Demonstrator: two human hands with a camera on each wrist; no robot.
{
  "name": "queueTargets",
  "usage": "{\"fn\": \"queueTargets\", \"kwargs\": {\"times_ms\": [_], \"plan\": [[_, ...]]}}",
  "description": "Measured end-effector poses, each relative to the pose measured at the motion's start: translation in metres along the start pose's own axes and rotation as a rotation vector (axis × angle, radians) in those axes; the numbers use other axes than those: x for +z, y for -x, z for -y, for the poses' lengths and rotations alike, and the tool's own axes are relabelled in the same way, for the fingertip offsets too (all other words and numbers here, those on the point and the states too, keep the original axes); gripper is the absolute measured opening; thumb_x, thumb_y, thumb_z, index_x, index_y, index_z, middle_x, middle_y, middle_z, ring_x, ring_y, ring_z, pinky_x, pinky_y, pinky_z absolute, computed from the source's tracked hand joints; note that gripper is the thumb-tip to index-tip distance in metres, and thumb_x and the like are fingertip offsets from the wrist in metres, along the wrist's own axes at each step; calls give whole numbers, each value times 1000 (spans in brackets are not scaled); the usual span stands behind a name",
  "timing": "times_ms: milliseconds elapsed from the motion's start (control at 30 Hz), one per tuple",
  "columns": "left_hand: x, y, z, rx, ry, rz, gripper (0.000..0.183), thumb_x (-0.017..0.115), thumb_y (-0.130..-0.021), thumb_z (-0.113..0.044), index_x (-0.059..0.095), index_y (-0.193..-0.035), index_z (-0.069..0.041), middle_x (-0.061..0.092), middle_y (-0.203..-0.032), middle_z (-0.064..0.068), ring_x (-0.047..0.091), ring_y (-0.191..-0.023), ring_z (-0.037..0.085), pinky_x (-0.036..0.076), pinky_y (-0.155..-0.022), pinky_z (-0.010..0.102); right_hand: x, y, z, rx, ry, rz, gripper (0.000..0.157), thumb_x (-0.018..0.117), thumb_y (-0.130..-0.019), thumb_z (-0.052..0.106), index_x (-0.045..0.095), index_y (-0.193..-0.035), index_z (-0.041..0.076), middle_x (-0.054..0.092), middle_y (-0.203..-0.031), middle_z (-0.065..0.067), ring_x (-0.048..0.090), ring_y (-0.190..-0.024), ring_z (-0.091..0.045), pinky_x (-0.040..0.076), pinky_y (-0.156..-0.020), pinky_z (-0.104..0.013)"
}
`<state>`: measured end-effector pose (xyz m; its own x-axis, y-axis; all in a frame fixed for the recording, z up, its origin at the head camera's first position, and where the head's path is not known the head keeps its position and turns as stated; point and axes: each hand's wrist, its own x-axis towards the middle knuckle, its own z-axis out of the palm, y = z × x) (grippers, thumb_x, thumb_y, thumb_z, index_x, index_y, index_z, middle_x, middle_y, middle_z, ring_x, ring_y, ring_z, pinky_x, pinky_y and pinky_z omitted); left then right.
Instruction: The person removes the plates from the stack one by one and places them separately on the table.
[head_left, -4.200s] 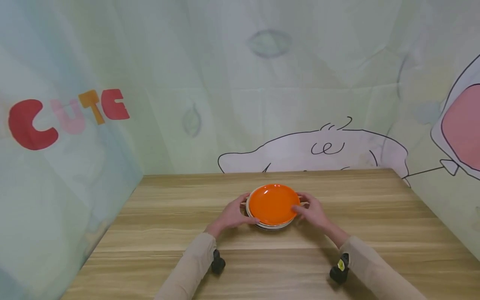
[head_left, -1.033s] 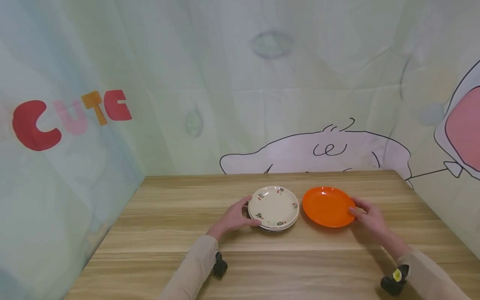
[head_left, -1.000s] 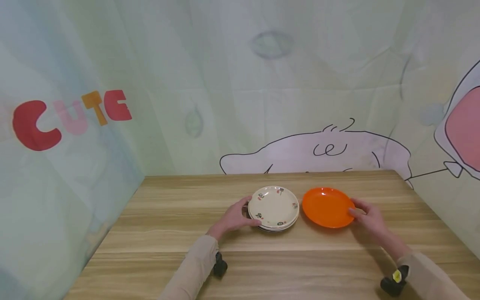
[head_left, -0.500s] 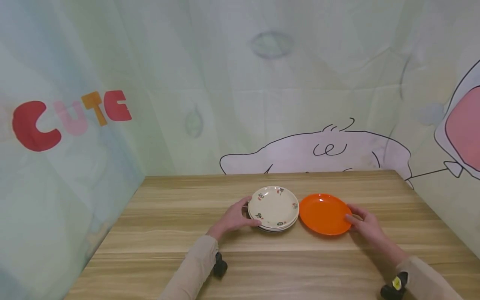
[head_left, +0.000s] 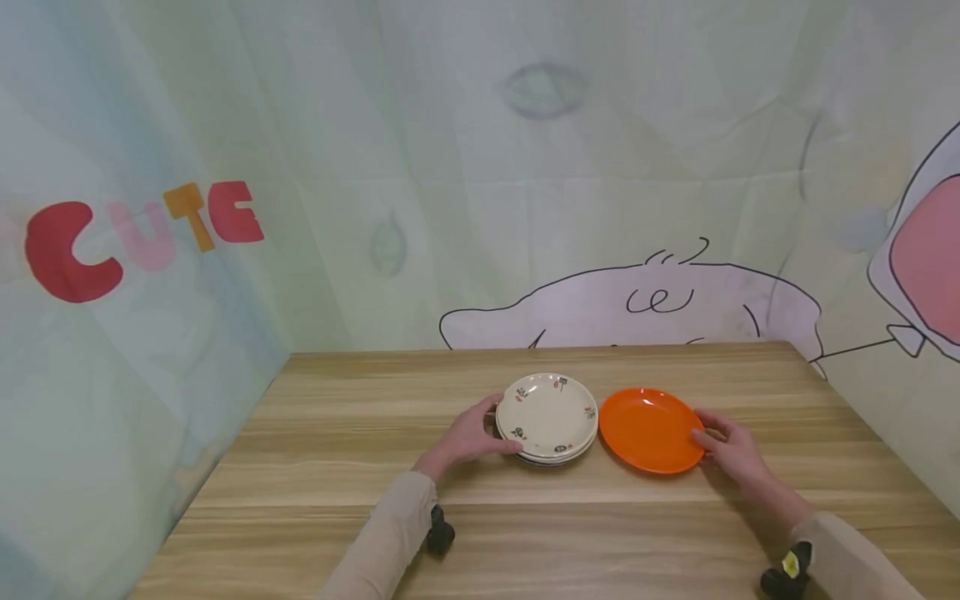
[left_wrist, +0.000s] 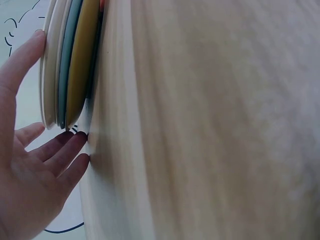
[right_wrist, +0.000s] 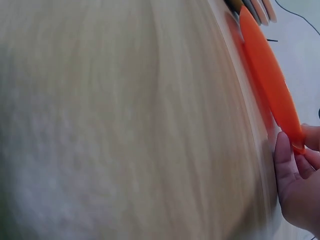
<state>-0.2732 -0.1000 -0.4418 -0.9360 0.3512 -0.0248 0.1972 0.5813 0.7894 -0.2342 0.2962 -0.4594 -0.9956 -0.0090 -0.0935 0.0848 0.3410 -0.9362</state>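
Note:
In the head view a stack of round plates [head_left: 547, 417] stands near the middle of the table, a cream one with small printed motifs on top. My left hand [head_left: 470, 432] holds the stack's left side, thumb at the near rim and fingers round the far side. The left wrist view shows teal [left_wrist: 71, 60] and yellow plates [left_wrist: 84, 65] lower in the stack. To the right is an orange plate [head_left: 651, 430], close beside the stack. My right hand [head_left: 731, 450] pinches its right edge, thumb above and fingers below. The plate is low over the table; whether it touches is unclear.
The wooden table [head_left: 570, 550] reaches back to a printed cloth backdrop [head_left: 375, 167]. A dark wrist camera [head_left: 440, 531] hangs below the left sleeve, and another wrist camera [head_left: 786, 571] below the right.
The orange plate has gone from the top of the stack to its right, baring the cream plate. Lately my right hand brought it slightly nearer and leftward. My left hand stayed at the stack.

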Motion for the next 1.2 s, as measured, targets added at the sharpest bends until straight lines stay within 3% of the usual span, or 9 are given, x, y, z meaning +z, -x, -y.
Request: {"fn": "queueTargets", "kwargs": {"times_ms": [433, 733, 1033, 1200], "plan": [[0, 0, 0, -4, 2, 0, 93, 79, -67, -38, 31, -140, -6, 50, -128, 14, 46, -118, 26, 30, -105, 44, -1, -2, -2, -29, 87, 20, 58, 53, -92, 17, 27, -135, -12, 33, -132, -34, 55, -83, -8, 54, -63, -25], [0, 0, 1, 3, 8, -2, 93, 79, -66, -37, 31, -140, -6, 50, -127, 14, 46, -117, 25, 31, -105, 44, -5, -2, -5, -57, 60, 28, 66, 60, -88, 29, 33, -133, -11, 36, -129, -32, 55, -81, -10, 55, -63, -26], [1, -1, 1, 2, 15, -1, 93, 79, -66, -37, 31, -140, -7, 50, -127, 13, 46, -117, 25, 30, -105, 44, -8, 1, 5, 37, 94, 15, 69, 56, -89, 34, 29, -136, -7, 33, -135, -29, 55, -77, -5, 52, -63, -23], [1, -1, 2, -6, 14, 2, 95, 79, -66, -38, 30, -141, -7, 49, -129, 14, 46, -118, 25, 30, -105, 44, -12, -1, 14, -65, 145, -29, 61, 55, -91, 29, 32, -133, -10, 40, -127, -31, 55, -77, -3, 52, -58, -23]]}}
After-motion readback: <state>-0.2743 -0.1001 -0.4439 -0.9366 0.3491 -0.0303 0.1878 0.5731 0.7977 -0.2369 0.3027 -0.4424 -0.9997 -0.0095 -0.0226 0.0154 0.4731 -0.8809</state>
